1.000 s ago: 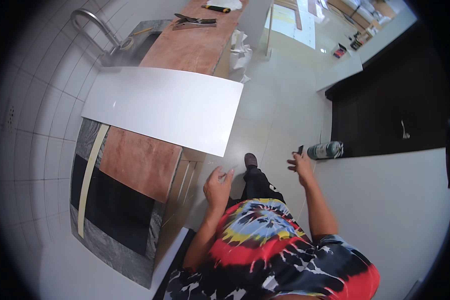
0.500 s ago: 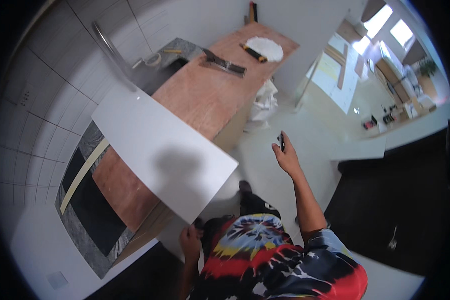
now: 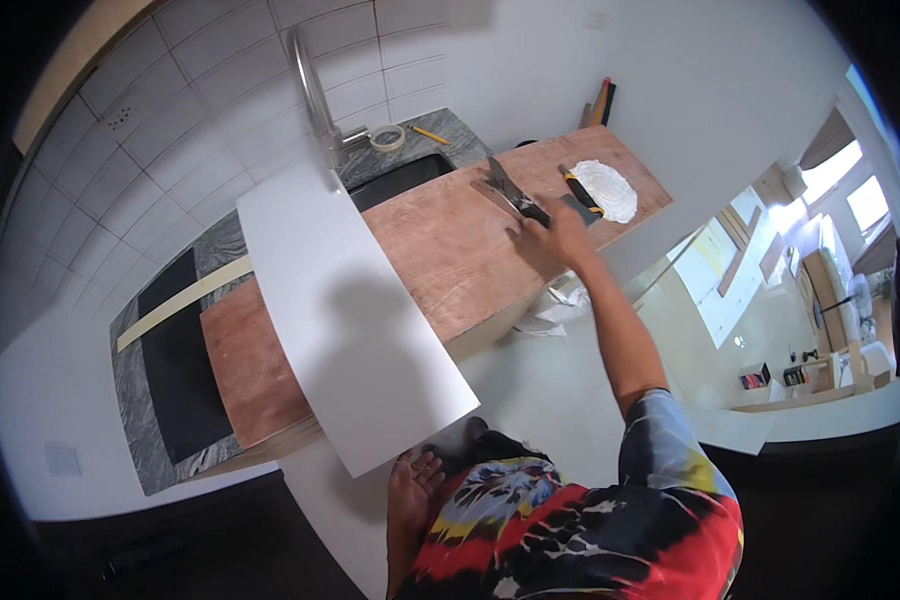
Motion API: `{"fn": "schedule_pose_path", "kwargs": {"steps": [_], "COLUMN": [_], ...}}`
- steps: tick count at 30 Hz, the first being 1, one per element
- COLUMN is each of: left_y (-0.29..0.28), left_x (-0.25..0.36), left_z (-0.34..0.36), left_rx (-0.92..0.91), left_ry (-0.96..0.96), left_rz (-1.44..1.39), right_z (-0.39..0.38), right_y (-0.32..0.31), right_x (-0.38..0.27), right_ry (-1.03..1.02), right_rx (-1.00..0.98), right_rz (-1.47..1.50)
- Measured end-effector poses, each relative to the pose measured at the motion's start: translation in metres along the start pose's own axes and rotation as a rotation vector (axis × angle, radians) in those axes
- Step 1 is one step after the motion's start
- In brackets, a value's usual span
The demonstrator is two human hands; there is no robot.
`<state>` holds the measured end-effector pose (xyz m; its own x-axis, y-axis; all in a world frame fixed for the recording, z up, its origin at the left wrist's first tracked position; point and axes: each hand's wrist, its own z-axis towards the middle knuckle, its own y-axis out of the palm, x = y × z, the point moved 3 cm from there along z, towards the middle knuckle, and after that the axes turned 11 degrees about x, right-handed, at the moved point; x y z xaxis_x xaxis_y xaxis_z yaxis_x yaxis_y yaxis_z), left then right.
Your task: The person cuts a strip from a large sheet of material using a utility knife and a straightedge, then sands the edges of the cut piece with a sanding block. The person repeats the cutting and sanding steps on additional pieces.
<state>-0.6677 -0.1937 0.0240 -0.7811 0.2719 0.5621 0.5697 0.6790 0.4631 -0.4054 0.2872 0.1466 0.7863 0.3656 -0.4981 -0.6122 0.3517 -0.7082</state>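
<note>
Over the plywood board (image 3: 450,260), my right hand (image 3: 562,235) is closed at the black handle of a metal-bladed tool (image 3: 510,185); its exact kind is unclear. Just beyond the hand lies a yellow-and-black utility knife (image 3: 580,190), against a round white pad or plate of white paste (image 3: 608,190). A large white panel (image 3: 310,260) rests across the plywood, its near end overhanging the front edge. Below that end, my left hand (image 3: 415,488) is held low with fingers apart, palm partly up and nothing in it.
Behind the plywood stand a faucet (image 3: 315,100), a tape roll (image 3: 387,138) and a yellow pencil (image 3: 428,133) on the grey stone counter (image 3: 460,135). A pale strip (image 3: 185,300) crosses a black cooktop-like surface (image 3: 175,390) at left. White plastic (image 3: 555,310) lies below the board.
My right hand, with a small dark object in it before, has moved forward and left from over the floor to the bladed tool. My left fingers have spread. The view has shifted.
</note>
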Motion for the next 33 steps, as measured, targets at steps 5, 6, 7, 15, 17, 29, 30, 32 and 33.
{"fn": "schedule_pose_path", "kwargs": {"steps": [5,6,7,15,17,29,30,32,33], "left_y": [0.002,0.0,-0.003,0.047,0.108,0.357,0.368,0.41,0.421], "left_x": [0.006,0.007,0.008,-0.025,-0.001,0.064,0.058,0.062,0.062], "left_z": [0.005,0.001,-0.007,-0.025,-0.041,0.144,0.17,0.184,0.189], "left_rx": [0.123,0.169,0.232,0.336,0.221,0.069,0.045,-0.106,-0.149], "left_ry": [0.036,0.053,0.071,0.051,0.04,0.566,0.507,0.712,0.625], "left_rz": [0.074,0.105,0.146,0.924,1.196,0.614,0.681,0.539,0.424], "right_z": [0.028,0.034,0.04,0.065,0.079,0.057,0.059,0.067,0.055], "right_y": [0.024,0.021,0.029,0.048,0.047,0.044,0.037,0.022,0.006], "right_x": [0.038,0.049,0.05,0.029,0.038,0.056,0.054,0.041,0.036], "right_ry": [0.125,0.068,0.082,0.024,0.135,0.023,0.075,0.081,0.057], "right_rx": [0.127,0.151,0.033,-0.282,-0.356,-0.326,-0.371,-0.366,-0.33], "right_rz": [-0.037,0.011,0.005,-0.121,0.039,0.123,0.182,0.342,0.425]}}
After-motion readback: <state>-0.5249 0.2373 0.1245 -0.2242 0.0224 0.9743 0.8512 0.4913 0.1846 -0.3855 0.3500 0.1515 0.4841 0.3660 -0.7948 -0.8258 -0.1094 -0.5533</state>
